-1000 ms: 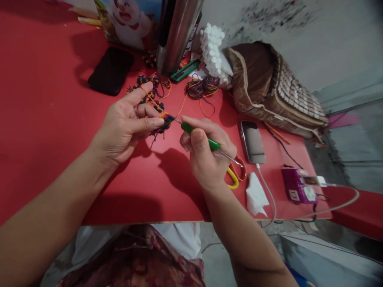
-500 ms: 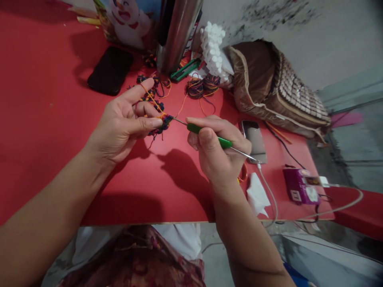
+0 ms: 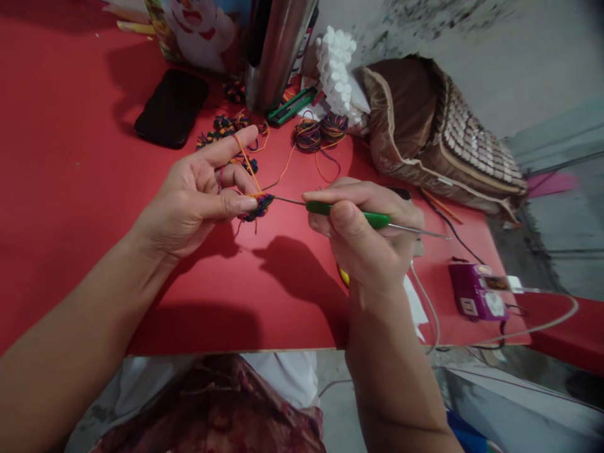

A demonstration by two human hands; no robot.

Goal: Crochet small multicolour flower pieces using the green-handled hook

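Observation:
A small multicoloured crochet piece [image 3: 258,207] is pinched between thumb and fingers of my left hand [image 3: 198,195]. Orange yarn [image 3: 248,162] runs from the piece up over the raised index finger. My right hand [image 3: 372,233] grips a crochet hook by its green handle [image 3: 321,208]. The hook's thin metal tip reaches the right edge of the piece; its other metal end points right. Behind the hands lie two balls of dark and orange yarn [image 3: 307,136], with a strand leading towards the piece. More crocheted pieces [image 3: 226,126] lie behind my left hand.
On the red table [image 3: 70,220] are a black phone [image 3: 172,108], a metal flask [image 3: 278,56], a green cutter [image 3: 291,107] and a purple box [image 3: 472,292] with cables. A brown bag [image 3: 438,132] stands at the back right. White paper [image 3: 415,308] lies beside my right wrist.
My right hand has moved right with the hook, which now lies flatter and covers most of the grey phone. My left index finger has shifted slightly right, and the yarn over it is steeper.

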